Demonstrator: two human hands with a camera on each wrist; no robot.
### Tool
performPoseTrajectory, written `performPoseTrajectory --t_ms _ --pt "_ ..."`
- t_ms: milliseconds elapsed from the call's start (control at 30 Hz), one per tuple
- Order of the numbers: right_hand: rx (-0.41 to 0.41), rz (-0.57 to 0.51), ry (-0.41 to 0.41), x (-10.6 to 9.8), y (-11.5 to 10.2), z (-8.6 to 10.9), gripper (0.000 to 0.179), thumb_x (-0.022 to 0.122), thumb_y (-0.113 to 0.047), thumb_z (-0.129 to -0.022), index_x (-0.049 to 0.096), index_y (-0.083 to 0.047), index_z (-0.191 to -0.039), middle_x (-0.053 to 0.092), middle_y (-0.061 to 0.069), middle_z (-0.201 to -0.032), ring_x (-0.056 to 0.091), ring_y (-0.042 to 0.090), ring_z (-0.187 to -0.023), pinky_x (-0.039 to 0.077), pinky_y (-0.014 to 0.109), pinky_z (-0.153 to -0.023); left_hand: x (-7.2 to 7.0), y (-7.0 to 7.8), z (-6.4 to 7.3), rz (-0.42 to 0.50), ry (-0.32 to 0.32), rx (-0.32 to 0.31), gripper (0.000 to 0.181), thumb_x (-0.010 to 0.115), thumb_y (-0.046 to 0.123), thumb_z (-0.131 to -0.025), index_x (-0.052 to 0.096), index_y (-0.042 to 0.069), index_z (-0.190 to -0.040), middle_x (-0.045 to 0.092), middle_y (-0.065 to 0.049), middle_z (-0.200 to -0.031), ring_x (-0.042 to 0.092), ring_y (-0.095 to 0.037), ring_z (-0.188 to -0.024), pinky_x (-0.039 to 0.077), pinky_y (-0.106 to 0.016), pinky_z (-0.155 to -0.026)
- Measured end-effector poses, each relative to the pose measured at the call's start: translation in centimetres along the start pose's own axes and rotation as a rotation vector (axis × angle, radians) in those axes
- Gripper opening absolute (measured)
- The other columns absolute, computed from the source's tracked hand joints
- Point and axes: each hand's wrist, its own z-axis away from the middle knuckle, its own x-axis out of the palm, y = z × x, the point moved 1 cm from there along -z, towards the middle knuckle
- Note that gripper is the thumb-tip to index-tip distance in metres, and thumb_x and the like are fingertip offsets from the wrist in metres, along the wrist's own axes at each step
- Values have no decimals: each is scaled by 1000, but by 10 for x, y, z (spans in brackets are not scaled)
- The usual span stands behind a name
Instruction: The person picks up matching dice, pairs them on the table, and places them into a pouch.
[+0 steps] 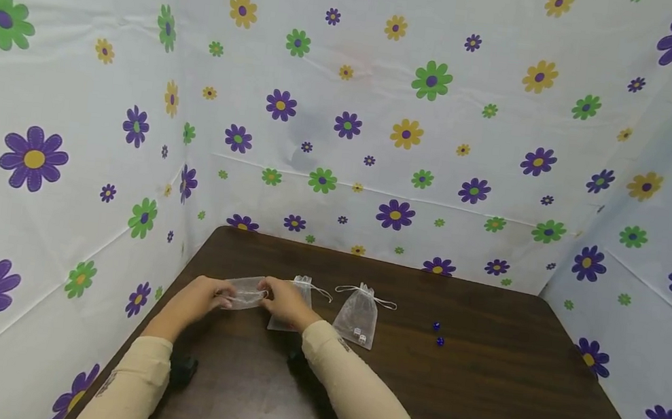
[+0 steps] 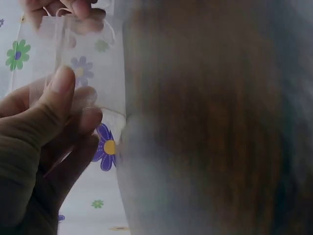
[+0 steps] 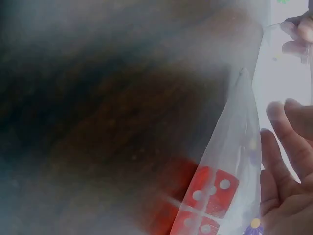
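Note:
My left hand pinches one end of a sheer white drawstring bag, its thumb on the near face of the mesh. At the other end, by the cord, the fingers of my right hand grip the same bag, which is stretched flat between both hands above the table. No contents show in it. Partly hidden behind the right hand lies a second sheer bag; red dice with white dots show through its mesh in the right wrist view.
A third drawstring bag holding white dice lies right of the hands. Farther right are two blue dice on the dark wooden table. Flower-printed cloth walls the table on the back and sides.

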Motion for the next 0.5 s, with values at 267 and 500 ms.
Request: performPoseTrajectory --t_ms 267,500 --pt "17 40 -34 3 7 4 19 77 -10 -91 66 -10 -106 69 -2 -91 61 7 -80 50 23 -72 4 -5 -1 148 -18 -105 19 82 14 -82 75 10 -99 73 -3 -90 62 -13 -75 54 -31 -67" --pt "2 -18 -44 2 8 7 27 75 -5 -92 65 -6 -117 72 1 -98 65 8 -88 51 22 -78 2 -3 1 165 19 -114 13 83 8 -82 74 10 -92 72 -1 -85 63 -14 -76 54 -30 -66"
